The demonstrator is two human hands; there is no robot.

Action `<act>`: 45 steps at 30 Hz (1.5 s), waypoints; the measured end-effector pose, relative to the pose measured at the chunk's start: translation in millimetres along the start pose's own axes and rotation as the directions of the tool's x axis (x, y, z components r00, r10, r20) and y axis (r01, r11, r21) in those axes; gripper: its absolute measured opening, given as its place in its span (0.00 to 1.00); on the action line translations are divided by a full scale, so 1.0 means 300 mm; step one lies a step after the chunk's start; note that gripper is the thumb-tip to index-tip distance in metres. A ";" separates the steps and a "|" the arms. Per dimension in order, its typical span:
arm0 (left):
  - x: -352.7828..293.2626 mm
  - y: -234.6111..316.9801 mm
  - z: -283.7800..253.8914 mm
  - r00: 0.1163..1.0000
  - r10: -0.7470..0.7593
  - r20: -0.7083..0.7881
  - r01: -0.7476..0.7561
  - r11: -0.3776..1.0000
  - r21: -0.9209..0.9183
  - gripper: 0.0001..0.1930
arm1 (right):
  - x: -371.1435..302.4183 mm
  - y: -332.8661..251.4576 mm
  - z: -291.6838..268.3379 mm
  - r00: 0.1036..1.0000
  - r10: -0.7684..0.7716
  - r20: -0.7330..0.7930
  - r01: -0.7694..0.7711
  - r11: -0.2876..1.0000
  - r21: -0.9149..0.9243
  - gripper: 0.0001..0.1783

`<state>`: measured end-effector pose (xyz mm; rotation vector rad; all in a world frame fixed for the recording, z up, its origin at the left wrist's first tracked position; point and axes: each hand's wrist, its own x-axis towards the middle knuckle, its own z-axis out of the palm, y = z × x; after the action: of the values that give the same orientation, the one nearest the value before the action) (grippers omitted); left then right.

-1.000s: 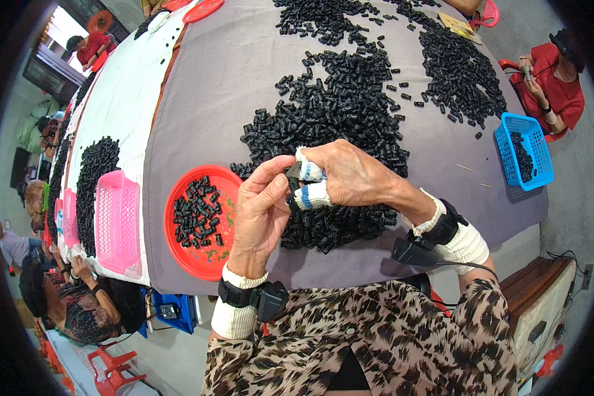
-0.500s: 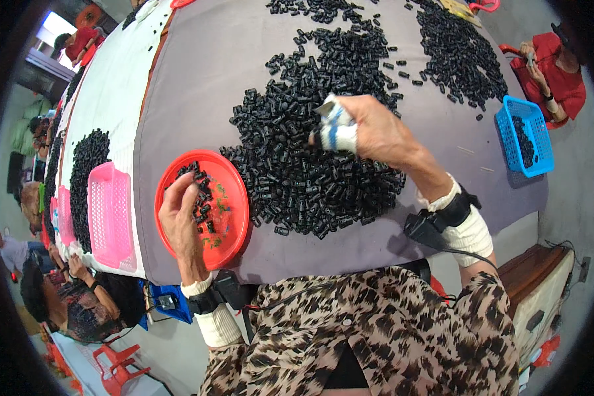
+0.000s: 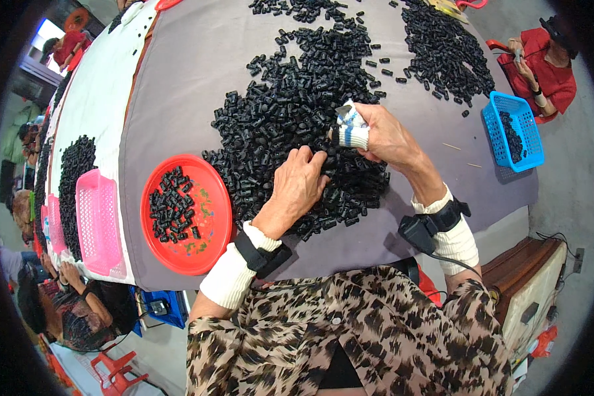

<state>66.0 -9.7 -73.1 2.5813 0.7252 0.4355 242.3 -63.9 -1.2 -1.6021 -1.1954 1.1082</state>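
A large heap of small black plastic pieces (image 3: 270,125) covers the middle of the grey-covered table. My left hand (image 3: 298,183) rests on the near part of this heap, fingers bent down among the pieces. Anything between its fingertips is hidden. Just to the right and above, my right hand (image 3: 393,137) is closed around a tool wrapped in white-and-blue cloth (image 3: 354,129), with a greyish tip showing at its upper end. To the left stands a round red plastic tray (image 3: 208,254) with a cluster of black pieces (image 3: 171,204) in it.
A blue plastic basket (image 3: 536,158) with some black pieces stands at the right, two thin sticks (image 3: 452,146) beside it. Another black heap (image 3: 445,53) lies far right. Pink baskets (image 3: 99,224) line the left table. Co-workers sit around, one in red (image 3: 551,72) at right.
My left hand has moved from above the red tray rightward to the heap. My right hand keeps its hold on the cloth-wrapped tool over the heap. The whole view has shifted slightly.
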 end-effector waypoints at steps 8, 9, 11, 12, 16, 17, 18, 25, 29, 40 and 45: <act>-0.012 -0.098 -0.037 0.983 -0.129 -0.130 0.089 0.956 -0.279 0.06 | -0.007 0.022 0.019 0.997 0.058 0.041 -0.060 0.997 0.049 0.08; -0.019 -0.097 -0.057 0.963 -0.253 -0.088 0.190 0.876 -0.443 0.06 | 0.001 0.030 0.027 0.996 0.065 0.058 -0.067 0.998 0.023 0.09; -0.027 -0.087 -0.107 0.900 -0.434 0.042 0.325 0.604 -0.728 0.08 | 0.003 0.015 0.045 0.994 0.076 0.080 -0.076 0.997 -0.010 0.09; -0.033 -0.089 -0.127 0.884 -0.460 0.084 0.318 0.460 -0.829 0.08 | 0.003 0.010 0.057 0.995 0.048 0.085 -0.046 0.999 -0.026 0.09; -0.027 -0.073 -0.212 0.842 -0.515 0.158 0.271 0.151 -0.951 0.07 | 0.013 -0.047 0.116 0.963 -0.265 0.037 0.268 0.955 -0.124 0.10; -0.025 -0.074 -0.208 0.838 -0.515 0.183 0.281 0.119 -0.952 0.07 | 0.006 -0.076 0.131 0.965 -0.254 0.067 0.259 0.961 -0.099 0.09; -0.017 -0.083 -0.210 0.836 -0.509 0.203 0.287 0.091 -0.954 0.08 | 0.007 -0.104 0.143 0.965 -0.247 0.093 0.254 0.964 -0.077 0.09; -0.039 -0.049 -0.275 0.854 -0.451 0.261 0.150 -0.267 -0.952 0.11 | 0.041 -0.079 0.173 0.950 -0.312 0.013 0.309 0.934 -0.179 0.13; -0.053 -0.050 -0.298 0.860 -0.467 0.206 0.033 -0.351 -0.936 0.14 | 0.035 -0.155 0.191 0.935 -0.352 0.028 0.350 0.914 -0.203 0.12; -0.066 -0.010 -0.294 0.833 -0.529 0.162 0.013 -0.275 -0.961 0.13 | 0.072 -0.150 0.220 0.861 -0.508 0.036 0.507 0.848 -0.157 0.08; -0.102 -0.064 -0.253 0.870 -0.406 0.278 0.145 -0.328 -0.934 0.14 | 0.094 -0.106 0.216 0.813 -0.564 0.145 0.583 0.791 -0.186 0.08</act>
<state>2.5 11.9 -22.3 0.6140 0.5635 0.6725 176.9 -22.9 7.0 -1.2116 -1.7659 0.6575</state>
